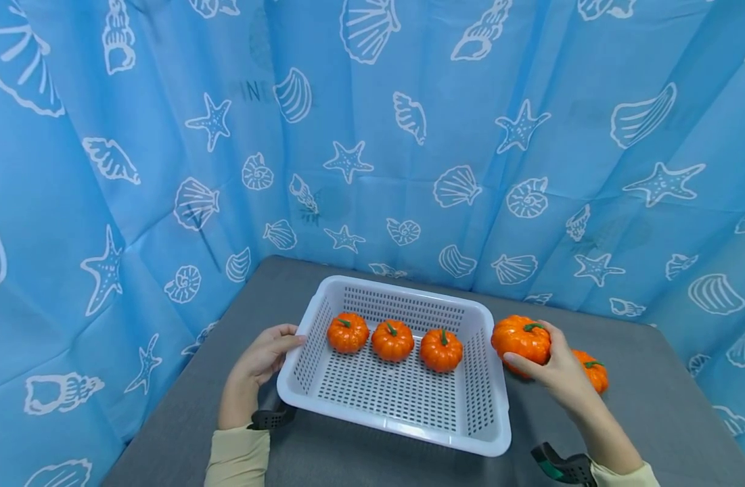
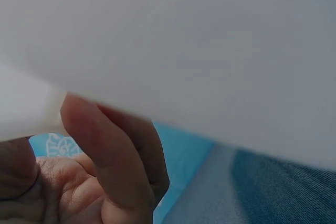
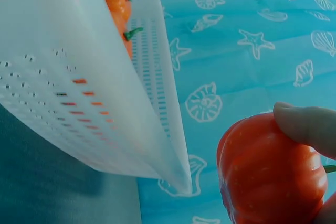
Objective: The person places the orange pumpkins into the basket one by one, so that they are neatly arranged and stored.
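A white perforated plastic basket (image 1: 402,425) stands on the grey table, with three small orange pumpkins (image 1: 392,340) in a row inside it. My left hand (image 1: 267,355) grips the basket's left rim; in the left wrist view curled fingers (image 2: 107,145) meet the pale basket wall (image 2: 173,40). Just past the basket's right rim, my right hand (image 1: 557,368) holds another orange pumpkin (image 1: 521,340) with a green stem. From the right wrist view, the thumb lies on this held pumpkin (image 3: 270,169), apart from the basket (image 3: 79,103).
One more orange pumpkin (image 1: 591,370) lies on the table behind my right wrist, partly hidden by it. A blue curtain (image 1: 372,135) with white shell and starfish prints hangs behind and beside the grey table (image 1: 342,456).
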Demonstrator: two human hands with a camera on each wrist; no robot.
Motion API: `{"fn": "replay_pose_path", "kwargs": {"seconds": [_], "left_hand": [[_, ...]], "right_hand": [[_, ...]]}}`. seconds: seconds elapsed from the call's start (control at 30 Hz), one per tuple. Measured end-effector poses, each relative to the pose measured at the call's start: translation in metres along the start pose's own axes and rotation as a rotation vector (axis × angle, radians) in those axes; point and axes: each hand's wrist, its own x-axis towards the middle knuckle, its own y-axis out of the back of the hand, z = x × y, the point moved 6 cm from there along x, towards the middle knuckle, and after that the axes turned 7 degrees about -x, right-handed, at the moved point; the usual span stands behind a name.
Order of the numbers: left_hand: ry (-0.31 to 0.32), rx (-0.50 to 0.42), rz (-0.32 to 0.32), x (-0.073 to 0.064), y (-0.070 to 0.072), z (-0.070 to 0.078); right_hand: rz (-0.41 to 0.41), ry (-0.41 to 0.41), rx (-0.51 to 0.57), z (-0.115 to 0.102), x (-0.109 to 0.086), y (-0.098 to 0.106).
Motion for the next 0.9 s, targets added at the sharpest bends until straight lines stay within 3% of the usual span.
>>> {"fn": "replay_pose_path", "kwargs": {"seconds": [0.3,0.9], "left_hand": [[-0.003,0.008,0.020,0.000,0.001,0.000],[0.001,0.008,0.002,0.000,-0.001,0.002]], "right_hand": [[-0.022,0.024,-0.020,-0.012,0.006,-0.009],[-0.045,0.138,-0.039,-0.043,0.023,-0.020]]}}
